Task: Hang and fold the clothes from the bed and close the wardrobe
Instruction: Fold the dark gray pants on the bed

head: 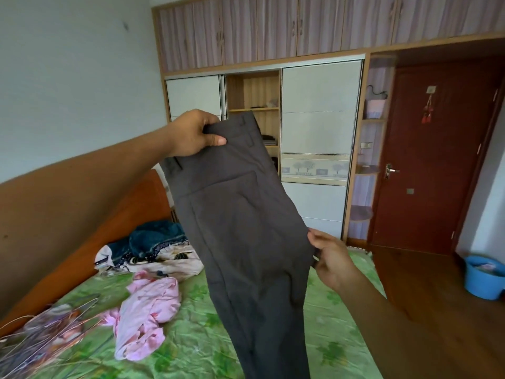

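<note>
Dark grey trousers (246, 228) hang in the air over the bed (336, 348), legs dropping past the bottom of the view. My left hand (191, 135) pinches the waistband at the top. My right hand (332, 258) grips the trousers' right edge lower down. On the green sheet lie a pink garment (147, 310), a cream floral cloth (169, 258) and a dark teal garment (158, 236). Several wire hangers (46, 332) lie at the bed's near left. The wardrobe (317, 127) stands beyond the bed with its middle section open, showing shelves (254, 108).
An orange headboard (90, 242) runs along the left. A dark red door (434, 160) is shut at the right, past narrow corner shelves (366, 170). A blue plastic tub (483, 277) sits on the wooden floor (426, 291) right of the bed.
</note>
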Available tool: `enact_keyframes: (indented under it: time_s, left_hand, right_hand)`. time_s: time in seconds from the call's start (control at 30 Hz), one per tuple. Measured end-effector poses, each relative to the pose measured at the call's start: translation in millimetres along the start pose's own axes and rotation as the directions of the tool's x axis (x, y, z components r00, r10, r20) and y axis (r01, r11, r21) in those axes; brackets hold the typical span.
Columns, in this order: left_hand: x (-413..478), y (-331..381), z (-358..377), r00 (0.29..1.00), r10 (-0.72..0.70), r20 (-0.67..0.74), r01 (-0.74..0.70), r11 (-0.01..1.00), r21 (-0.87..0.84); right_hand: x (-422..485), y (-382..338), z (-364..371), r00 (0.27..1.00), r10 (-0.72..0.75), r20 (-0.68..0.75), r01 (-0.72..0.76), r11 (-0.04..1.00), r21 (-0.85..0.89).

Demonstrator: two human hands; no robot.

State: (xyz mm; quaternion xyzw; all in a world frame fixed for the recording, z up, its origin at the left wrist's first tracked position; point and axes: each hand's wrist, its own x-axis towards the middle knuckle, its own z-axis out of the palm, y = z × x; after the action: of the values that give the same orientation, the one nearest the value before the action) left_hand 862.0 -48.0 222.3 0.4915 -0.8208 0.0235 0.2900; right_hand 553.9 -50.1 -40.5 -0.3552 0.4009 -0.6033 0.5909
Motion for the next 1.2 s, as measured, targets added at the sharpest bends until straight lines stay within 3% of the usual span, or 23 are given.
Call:
enact_keyframes:
  time_s: [0.1,0.2,0.23,0.3,0.33,0.43,0.47,0.53,0.67,0.77,0.83,0.97,1.1,1.2]
  left_hand:
    - [-2,-1,-3,1.000,0.024,-0.019,-0.024,0.999,-0.040]
    - [-3,7,-7,0.997,0.076,-0.029,-0.078,0.994,-0.074]
    - [-3,11,-8,0.995,0.097,-0.025,-0.099,0.991,-0.085]
    - [-4,21,-6,0.987,0.161,-0.004,-0.161,0.981,-0.109]
    - [-4,28,-6,0.981,0.196,0.002,-0.194,0.973,-0.121]
    - [-1,48,0,0.962,0.272,0.032,-0.266,0.957,-0.119]
    - [-1,56,2,0.954,0.297,0.048,-0.290,0.951,-0.110]
    - [-5,70,9,0.937,0.341,0.073,-0.333,0.937,-0.102]
    - [-16,78,15,0.920,0.382,0.093,-0.372,0.922,-0.107]
    - [-28,56,7,0.938,0.303,0.171,-0.277,0.948,-0.159]
    - [-40,36,5,0.937,0.250,0.244,-0.165,0.933,-0.321]
    - [-59,17,19,0.953,0.196,0.233,0.029,0.704,-0.709]
    - [-75,41,31,0.994,0.112,-0.004,-0.056,0.468,-0.882]
    - [-78,67,29,0.994,0.095,-0.045,-0.070,0.280,-0.957]
  right_hand:
    - [-11,-9,1,0.992,-0.127,0.004,0.125,0.972,-0.200]
    - [-24,-19,0,0.954,-0.296,-0.046,0.240,0.847,-0.475]
    - [-28,-25,0,0.940,-0.338,-0.035,0.240,0.733,-0.636]
    - [-43,-44,3,0.936,-0.351,-0.040,0.108,0.394,-0.912]
    - [-54,-57,9,0.948,-0.316,-0.043,0.074,0.347,-0.935]
    - [-83,-102,42,0.939,-0.316,0.134,0.324,0.688,-0.649]
    - [-91,-117,57,0.910,-0.371,0.185,0.408,0.726,-0.553]
    - [-105,-141,83,0.862,-0.459,0.215,0.503,0.717,-0.483]
    - [-125,-152,102,0.830,-0.535,0.156,0.526,0.659,-0.538]
    - [-137,-148,96,0.827,-0.554,0.099,0.522,0.690,-0.501]
    - [-144,-148,92,0.823,-0.563,0.076,0.533,0.720,-0.444]
    - [-161,-147,89,0.799,-0.598,0.064,0.562,0.705,-0.433]
    - [-181,-156,88,0.698,-0.716,0.009,0.629,0.607,-0.486]
    - [-198,-173,88,0.651,-0.759,0.005,0.665,0.567,-0.486]
